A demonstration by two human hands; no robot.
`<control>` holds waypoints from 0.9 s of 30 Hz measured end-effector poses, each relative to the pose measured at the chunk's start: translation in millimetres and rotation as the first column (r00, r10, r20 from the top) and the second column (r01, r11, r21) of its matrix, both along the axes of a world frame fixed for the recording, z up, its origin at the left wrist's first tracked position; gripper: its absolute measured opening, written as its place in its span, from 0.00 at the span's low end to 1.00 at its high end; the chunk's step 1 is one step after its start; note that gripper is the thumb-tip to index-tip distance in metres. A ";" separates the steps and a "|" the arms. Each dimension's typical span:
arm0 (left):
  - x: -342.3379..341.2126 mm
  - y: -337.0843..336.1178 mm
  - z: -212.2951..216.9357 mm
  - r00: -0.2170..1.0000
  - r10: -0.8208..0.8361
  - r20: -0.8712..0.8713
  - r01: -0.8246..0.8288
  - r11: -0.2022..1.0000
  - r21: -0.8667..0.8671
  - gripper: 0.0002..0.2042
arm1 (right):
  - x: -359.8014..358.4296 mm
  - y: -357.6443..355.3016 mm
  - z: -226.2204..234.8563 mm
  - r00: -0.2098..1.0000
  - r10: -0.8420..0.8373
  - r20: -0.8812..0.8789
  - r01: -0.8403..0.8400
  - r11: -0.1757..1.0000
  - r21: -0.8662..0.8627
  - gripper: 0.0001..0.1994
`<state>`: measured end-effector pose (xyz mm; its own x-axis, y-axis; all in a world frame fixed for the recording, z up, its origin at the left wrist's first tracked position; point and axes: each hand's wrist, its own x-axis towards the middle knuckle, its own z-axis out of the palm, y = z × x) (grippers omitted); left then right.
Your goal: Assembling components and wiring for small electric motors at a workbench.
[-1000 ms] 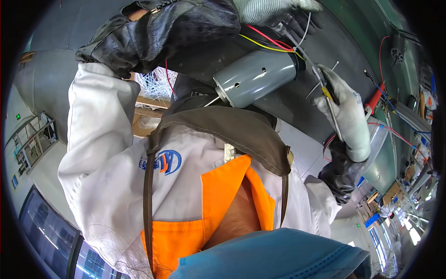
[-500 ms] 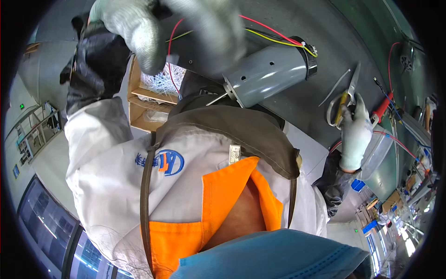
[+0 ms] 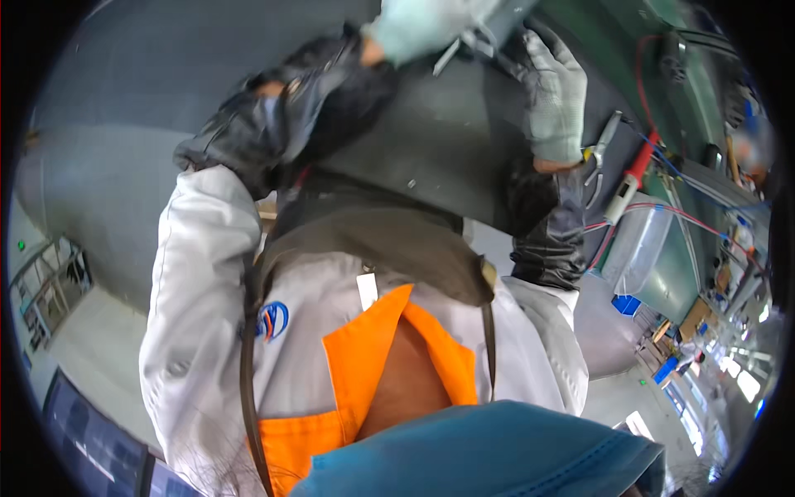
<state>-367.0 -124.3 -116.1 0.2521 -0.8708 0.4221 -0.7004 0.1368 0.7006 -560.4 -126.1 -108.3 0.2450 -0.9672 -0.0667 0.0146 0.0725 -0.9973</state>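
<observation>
At the upper edge of the view is the end of a grey cylindrical motor (image 3: 507, 18), with its metal shaft (image 3: 450, 56) sticking out. My left hand (image 3: 426, 29), in a pale glove and blurred, is closed against the motor's side. To the right of the motor is my right hand (image 3: 556, 99), gloved too, its fingers stretched out toward the motor and nothing seen in them. The scissors (image 3: 609, 139) lie on the dark table beside my right wrist. Most of the motor is cut off by the frame edge.
A small metal nut (image 3: 411, 183) lies on the dark table (image 3: 439, 141). Off to the right are a red-and-white handled tool (image 3: 633, 178), a clear plastic cylinder (image 3: 638, 248), red wires (image 3: 696, 217) and a blue bin (image 3: 626, 305).
The motor has moved up and away from my body, with my left hand now on it. My right hand has let go of the scissors and come left to the motor.
</observation>
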 end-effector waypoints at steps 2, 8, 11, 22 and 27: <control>18.8 -64.8 -12.3 0.992 0.122 0.038 -0.123 0.992 0.038 0.19 | 7.3 -12.7 15.4 0.992 0.092 0.088 -0.075 0.981 -0.180 0.19; 60.5 -37.4 -23.3 0.617 -0.133 -0.776 0.467 0.856 0.224 0.16 | -124.6 30.5 21.0 0.903 -0.370 -0.219 0.347 0.928 -0.138 0.20; 58.4 51.5 -5.9 0.549 0.000 -0.836 0.382 0.889 0.251 0.18 | -199.5 16.9 6.3 0.811 -0.585 0.003 0.580 0.803 -0.136 0.24; 1.0 63.6 19.0 0.095 -0.092 -0.991 0.732 0.682 0.007 0.22 | -69.4 40.0 52.9 0.942 0.252 -0.220 -0.189 0.944 0.272 0.10; -4.9 53.1 10.7 -0.022 -0.156 -0.988 0.623 0.770 -0.136 0.19 | -43.2 67.4 7.1 0.850 0.392 -0.353 -0.416 0.909 0.007 0.16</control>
<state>-371.8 -71.2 -105.5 -0.2181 -0.9711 -0.0972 0.6487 -0.2186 0.7290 -603.6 -58.7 -101.2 0.5890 -0.7929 -0.1559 -0.3407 -0.0687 -0.9377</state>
